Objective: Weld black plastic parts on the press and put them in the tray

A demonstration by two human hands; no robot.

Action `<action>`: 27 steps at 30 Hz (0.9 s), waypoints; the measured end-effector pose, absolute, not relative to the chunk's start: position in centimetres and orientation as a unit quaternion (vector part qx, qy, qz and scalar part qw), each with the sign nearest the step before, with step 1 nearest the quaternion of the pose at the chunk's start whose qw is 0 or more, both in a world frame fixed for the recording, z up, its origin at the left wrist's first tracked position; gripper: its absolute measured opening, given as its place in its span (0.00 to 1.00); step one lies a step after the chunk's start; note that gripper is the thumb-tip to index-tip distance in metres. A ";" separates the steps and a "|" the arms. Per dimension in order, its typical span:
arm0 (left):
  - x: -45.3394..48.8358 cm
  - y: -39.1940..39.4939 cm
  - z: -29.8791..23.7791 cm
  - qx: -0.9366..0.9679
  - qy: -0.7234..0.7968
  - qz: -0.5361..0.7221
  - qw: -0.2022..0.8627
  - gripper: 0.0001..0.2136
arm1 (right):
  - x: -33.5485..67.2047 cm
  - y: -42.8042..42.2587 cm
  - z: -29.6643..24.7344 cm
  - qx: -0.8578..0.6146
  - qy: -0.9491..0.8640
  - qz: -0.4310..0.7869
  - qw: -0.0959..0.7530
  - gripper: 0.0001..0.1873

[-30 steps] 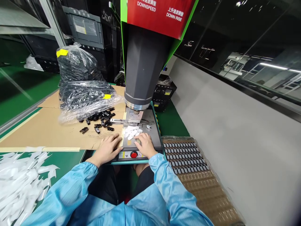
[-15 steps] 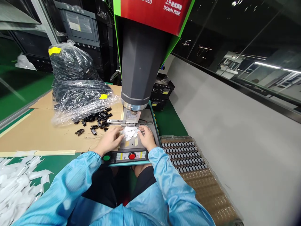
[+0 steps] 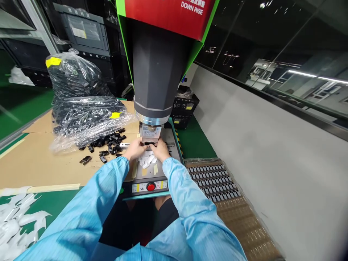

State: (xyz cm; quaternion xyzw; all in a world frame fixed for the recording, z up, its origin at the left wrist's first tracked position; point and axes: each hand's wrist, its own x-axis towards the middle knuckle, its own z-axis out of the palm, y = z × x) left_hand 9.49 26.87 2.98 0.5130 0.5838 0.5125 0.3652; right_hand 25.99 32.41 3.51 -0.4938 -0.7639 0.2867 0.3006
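Both my hands reach under the grey press head (image 3: 155, 69) of the machine. My left hand (image 3: 135, 149) and my right hand (image 3: 160, 148) meet at the small metal fixture (image 3: 149, 135) below the head, fingers pinched together on something small and dark that I cannot make out. A little heap of white parts (image 3: 147, 159) lies on the machine's grey base plate (image 3: 168, 136) just below my hands. The red button (image 3: 150, 186) sits on the front panel between my sleeves.
Loose small black parts (image 3: 107, 141) lie on the cardboard sheet (image 3: 40, 163) beside clear bags (image 3: 81, 105) full of them. A tray of rows of small parts (image 3: 214, 179) lies at the right. White pieces (image 3: 16, 224) lie at the lower left. Black crates stand behind.
Both hands left the front panel and moved forward over the white parts to the fixture under the press head, closing together there. The camera has come nearer.
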 end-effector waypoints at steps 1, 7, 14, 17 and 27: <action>9.5 26.9 3.0 0.512 0.574 0.516 0.376 0.24 | 26.0 32.5 3.6 -0.493 -0.755 0.303 0.310 0.20; 11.2 22.3 3.2 0.414 0.543 0.580 0.445 0.31 | 28.1 29.3 2.6 -0.431 -0.659 0.459 0.411 0.16; 16.0 12.3 2.5 0.352 0.498 0.621 0.492 0.28 | 31.6 18.2 1.3 -0.371 -0.601 0.531 0.470 0.18; 17.2 10.0 2.0 0.349 0.495 0.623 0.496 0.26 | 32.2 15.2 1.4 -0.367 -0.602 0.533 0.468 0.18; 18.6 7.2 2.2 0.321 0.484 0.624 0.522 0.23 | 33.2 11.7 1.9 -0.375 -0.594 0.531 0.474 0.19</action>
